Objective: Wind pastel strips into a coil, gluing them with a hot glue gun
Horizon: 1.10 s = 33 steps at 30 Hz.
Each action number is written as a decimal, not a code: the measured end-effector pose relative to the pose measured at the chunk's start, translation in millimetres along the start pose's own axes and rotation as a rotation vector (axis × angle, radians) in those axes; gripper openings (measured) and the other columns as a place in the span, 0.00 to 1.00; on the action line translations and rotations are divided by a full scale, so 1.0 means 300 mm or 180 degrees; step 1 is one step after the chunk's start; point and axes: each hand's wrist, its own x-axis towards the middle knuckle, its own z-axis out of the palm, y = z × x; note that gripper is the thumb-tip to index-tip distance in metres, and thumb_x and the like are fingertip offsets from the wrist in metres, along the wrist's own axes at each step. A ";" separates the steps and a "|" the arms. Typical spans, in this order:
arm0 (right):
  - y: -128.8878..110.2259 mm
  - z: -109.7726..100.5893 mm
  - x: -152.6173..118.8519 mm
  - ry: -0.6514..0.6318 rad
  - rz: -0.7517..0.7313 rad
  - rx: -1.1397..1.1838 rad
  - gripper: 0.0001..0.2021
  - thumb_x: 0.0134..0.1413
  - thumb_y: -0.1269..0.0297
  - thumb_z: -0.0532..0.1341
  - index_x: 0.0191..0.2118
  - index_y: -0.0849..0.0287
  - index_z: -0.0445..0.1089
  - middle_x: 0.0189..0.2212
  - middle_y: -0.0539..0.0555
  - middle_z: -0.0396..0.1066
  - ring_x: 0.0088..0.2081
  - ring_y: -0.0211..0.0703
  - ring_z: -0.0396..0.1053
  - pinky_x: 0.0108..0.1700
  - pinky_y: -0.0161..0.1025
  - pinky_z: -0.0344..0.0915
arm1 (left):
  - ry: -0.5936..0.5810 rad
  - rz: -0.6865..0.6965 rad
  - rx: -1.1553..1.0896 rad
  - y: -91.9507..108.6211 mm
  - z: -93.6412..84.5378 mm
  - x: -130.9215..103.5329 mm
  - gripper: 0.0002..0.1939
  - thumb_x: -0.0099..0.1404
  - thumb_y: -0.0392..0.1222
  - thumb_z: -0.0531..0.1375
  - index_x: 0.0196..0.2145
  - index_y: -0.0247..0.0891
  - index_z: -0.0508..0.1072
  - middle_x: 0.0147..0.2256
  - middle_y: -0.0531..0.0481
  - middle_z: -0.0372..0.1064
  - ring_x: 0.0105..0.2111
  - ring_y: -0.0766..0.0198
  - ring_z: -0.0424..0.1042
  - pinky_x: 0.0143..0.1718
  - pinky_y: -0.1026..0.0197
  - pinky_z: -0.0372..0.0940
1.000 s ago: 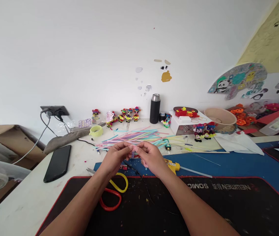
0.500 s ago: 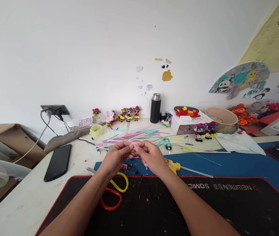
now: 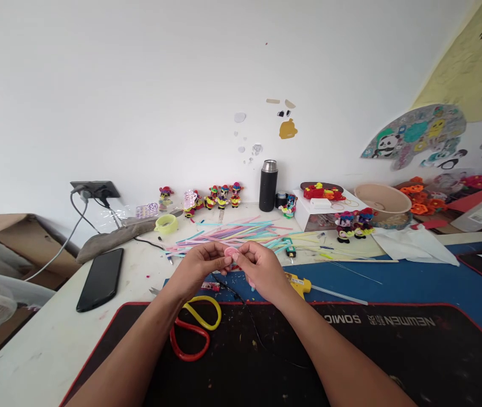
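Note:
Between the fingertips of both hands is a small pink piece (image 3: 231,251), rounded and apparently coiled from pipe cleaner. My left hand (image 3: 201,265) pinches it from the left. My right hand (image 3: 263,270) holds its other side, and a light-blue tip pokes out below those fingers. Just behind the hands lies a loose pile of pastel pipe cleaners (image 3: 232,232). Under my left forearm are scissors (image 3: 190,342) with one red and one yellow handle. A yellow glue gun (image 3: 300,285) with a clear glue stick lies right of my right wrist.
A black mouse mat (image 3: 351,362) covers the front of the desk. At left lie a phone (image 3: 99,280) and yellow tape (image 3: 167,224). Small figures (image 3: 224,198), a black flask (image 3: 269,186), a white box (image 3: 330,212) and a beige bowl (image 3: 383,199) stand along the wall.
Both hands stay nearly in place. The fingers have shifted slightly, so more of the pink piece shows between them. A red item beneath the left hand is more exposed.

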 end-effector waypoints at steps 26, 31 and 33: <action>0.000 0.005 0.000 0.0003 0.0000 0.0198 0.16 0.60 0.47 0.64 0.33 0.55 0.65 0.15 0.41 0.61 0.13 0.33 0.56 0.15 0.32 0.48 | 0.0166 -0.0037 -0.0361 -0.013 0.031 0.000 0.16 0.52 0.47 0.75 0.27 0.36 0.75 0.23 0.52 0.73 0.22 0.67 0.70 0.25 0.65 0.64; 0.002 0.011 -0.005 -0.0007 0.0067 0.0171 0.17 0.61 0.46 0.64 0.33 0.55 0.64 0.16 0.41 0.61 0.13 0.33 0.57 0.15 0.32 0.50 | 0.0323 -0.0135 -0.0668 -0.033 0.048 0.001 0.15 0.51 0.43 0.73 0.25 0.38 0.70 0.20 0.54 0.70 0.20 0.68 0.67 0.22 0.66 0.60; 0.004 0.013 -0.007 -0.0016 0.0060 0.0155 0.17 0.61 0.46 0.64 0.34 0.54 0.64 0.16 0.41 0.60 0.13 0.34 0.57 0.15 0.32 0.51 | 0.0354 -0.0158 -0.0718 -0.043 0.046 0.002 0.14 0.51 0.42 0.72 0.25 0.38 0.70 0.20 0.54 0.69 0.19 0.68 0.67 0.21 0.66 0.59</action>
